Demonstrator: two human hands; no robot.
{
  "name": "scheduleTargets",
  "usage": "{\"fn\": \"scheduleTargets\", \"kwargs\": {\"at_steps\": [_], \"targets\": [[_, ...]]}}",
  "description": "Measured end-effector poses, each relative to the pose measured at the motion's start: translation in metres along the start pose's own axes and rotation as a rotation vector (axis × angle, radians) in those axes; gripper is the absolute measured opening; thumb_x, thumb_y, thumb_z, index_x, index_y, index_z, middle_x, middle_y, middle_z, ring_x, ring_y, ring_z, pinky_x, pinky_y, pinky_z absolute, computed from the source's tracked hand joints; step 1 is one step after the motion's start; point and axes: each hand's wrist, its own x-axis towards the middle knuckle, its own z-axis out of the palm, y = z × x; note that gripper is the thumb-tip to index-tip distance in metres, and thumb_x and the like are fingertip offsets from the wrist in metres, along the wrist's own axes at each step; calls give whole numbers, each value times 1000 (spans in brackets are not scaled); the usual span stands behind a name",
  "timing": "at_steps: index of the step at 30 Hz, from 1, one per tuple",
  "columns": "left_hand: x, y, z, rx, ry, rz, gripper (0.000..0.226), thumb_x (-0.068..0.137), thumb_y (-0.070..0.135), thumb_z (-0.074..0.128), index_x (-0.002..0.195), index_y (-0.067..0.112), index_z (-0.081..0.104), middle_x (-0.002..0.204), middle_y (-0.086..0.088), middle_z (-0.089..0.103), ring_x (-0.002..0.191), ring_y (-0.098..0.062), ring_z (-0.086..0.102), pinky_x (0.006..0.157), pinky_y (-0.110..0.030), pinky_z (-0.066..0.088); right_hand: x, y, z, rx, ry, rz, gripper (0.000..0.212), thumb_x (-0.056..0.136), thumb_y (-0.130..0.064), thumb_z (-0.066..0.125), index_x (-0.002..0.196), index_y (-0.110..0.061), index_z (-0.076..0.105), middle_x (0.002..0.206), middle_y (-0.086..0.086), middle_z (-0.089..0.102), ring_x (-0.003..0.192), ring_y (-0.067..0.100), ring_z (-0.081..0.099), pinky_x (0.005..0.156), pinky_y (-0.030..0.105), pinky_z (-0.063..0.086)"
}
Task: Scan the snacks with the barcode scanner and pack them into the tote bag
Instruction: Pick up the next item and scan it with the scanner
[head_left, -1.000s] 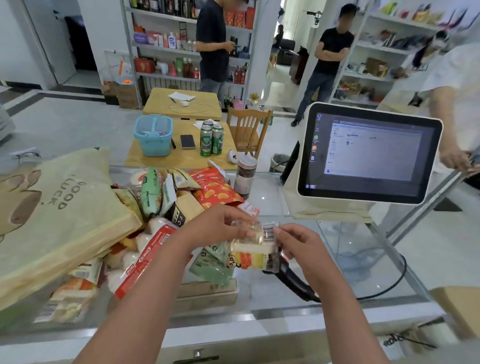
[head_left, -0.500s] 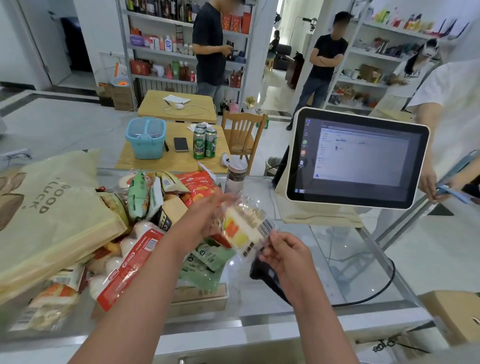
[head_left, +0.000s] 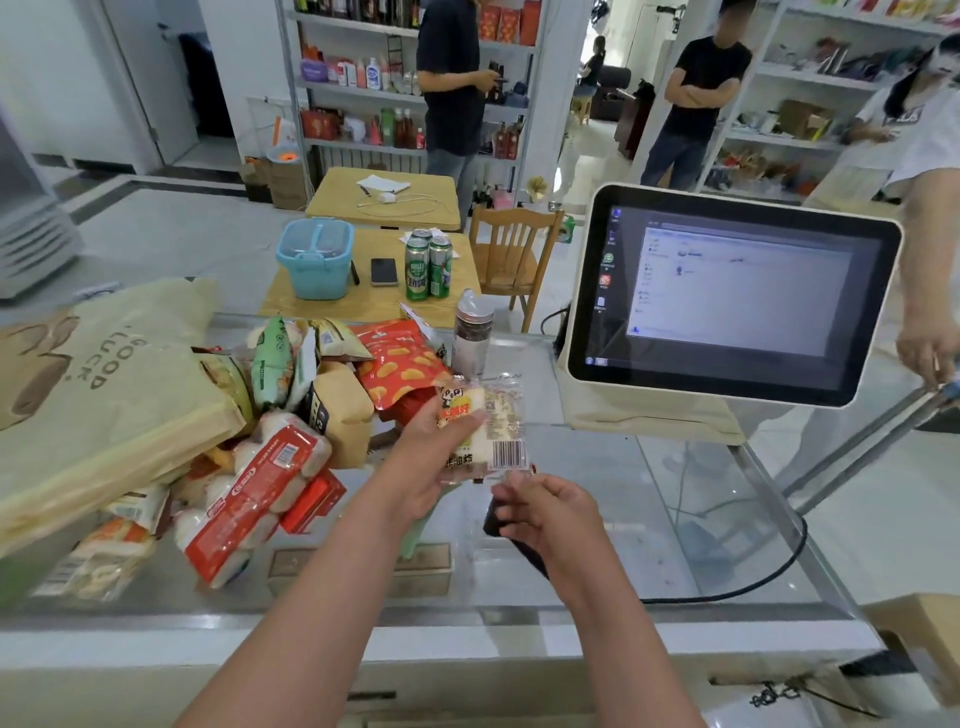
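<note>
Head cam, near to far: right hand (head_left: 545, 514) is curling its fingers round the black barcode scanner (head_left: 496, 521), which is mostly hidden under the hand; scanner's dark end is sitting just below the packet's barcode; its cable (head_left: 753, 584) is running off right across the glass counter (head_left: 649, 493).

Left hand (head_left: 428, 467) is holding a clear-wrapped snack packet (head_left: 493, 421) above the counter, thumb on the printed front, fingers behind; packet is standing roughly upright, barcode at the lower edge facing the camera; not in the bag.

Left of the hands, the snack pile is lying on the counter: red multipack (head_left: 249, 499) nearest, brown paper pack (head_left: 337, 410) behind it, orange chip bag (head_left: 400, 364) and green packet (head_left: 270, 364) further back; tote bag (head_left: 104, 395) is lying on its side at far left, mouth toward the pile, a few packs touching its edge.

Dark jar (head_left: 470, 338) is standing upright behind the chip bag; monitor (head_left: 727, 296) is sitting on the right, screen lit.

Beyond the counter, wooden table (head_left: 358, 306) is carrying a blue basket (head_left: 314, 260), a phone (head_left: 383, 271) and two green cans (head_left: 428, 265); chair (head_left: 511, 254) is standing beside it; people are standing by the shelves.
</note>
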Motion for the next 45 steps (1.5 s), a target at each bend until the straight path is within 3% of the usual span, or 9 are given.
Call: {"fn": "scheduleTargets", "kwargs": {"at_steps": [3, 5, 13, 18, 21, 25, 28, 37, 45], "targets": [[4, -7, 2, 8, 79, -17, 34, 92, 19, 64, 124, 23, 56, 113, -6, 70, 102, -26, 68, 86, -50, 55, 6, 13, -18, -469, 167, -163, 8, 90, -14, 60, 88, -18, 68, 96, 1, 68, 83, 14, 64, 67, 25, 53], [7, -10, 3, 3, 117, -18, 31, 92, 20, 63, 123, 24, 56, 112, -6, 71, 100, -29, 68, 96, -57, 48, 9, 25, -31, -838, 202, -257, 25, 88, -23, 62, 113, -21, 61, 114, -1, 58, 101, 14, 58, 81, 23, 46], [9, -20, 10, 25, 155, 13, 35, 93, 20, 63, 126, 23, 53, 120, -7, 67, 104, -27, 67, 86, -46, 56, 32, 69, -34, -1275, 104, -325, 53, 87, -22, 64, 135, -18, 42, 127, 1, 48, 110, 20, 53, 89, 30, 47], [12, -25, 12, 45, 181, 22, 40, 86, 22, 71, 123, 25, 54, 119, -5, 67, 110, -26, 64, 90, -49, 54, 36, 68, -34, -1175, 156, -277, 37, 85, -10, 58, 121, -14, 48, 109, 5, 53, 93, 19, 53, 71, 25, 41], [16, -25, 12, 85, 199, 43, 43, 84, 24, 74, 121, 28, 54, 116, -1, 68, 106, -25, 66, 91, -50, 53, 24, 54, -40, -1023, 180, -276, 22, 83, -24, 61, 101, -15, 54, 92, -2, 57, 77, 14, 53, 55, 21, 36], [22, -22, 16, 105, 240, 131, 41, 87, 15, 69, 123, 26, 51, 111, 2, 68, 96, -17, 69, 69, -31, 56, 4, 30, -48, -872, 230, -292, 16, 80, -29, 63, 81, -17, 54, 71, -3, 59, 66, 12, 55, 55, 25, 43], [26, -26, 19, 139, 264, 169, 44, 89, 14, 67, 127, 24, 48, 114, 0, 66, 97, -17, 67, 71, -32, 57, -7, 13, -50, -689, 241, -226, 16, 77, -25, 64, 71, -15, 53, 61, -4, 53, 57, 13, 49, 53, 23, 41], [35, -33, 30, 131, 291, 198, 38, 91, 14, 65, 121, 26, 46, 107, 4, 61, 92, -13, 63, 55, -19, 51, -20, -6, -44, -537, 207, -159, 14, 82, -21, 61, 73, -12, 56, 56, 1, 53, 52, 15, 51, 37, 14, 39], [43, -32, 25, 111, 292, 185, 40, 90, 14, 66, 122, 29, 46, 109, 4, 61, 97, -17, 64, 72, -34, 58, -19, -8, -41, -495, 212, -157, 11, 84, -19, 61, 76, -12, 56, 57, 3, 52, 56, 18, 50, 37, 16, 37]]}}
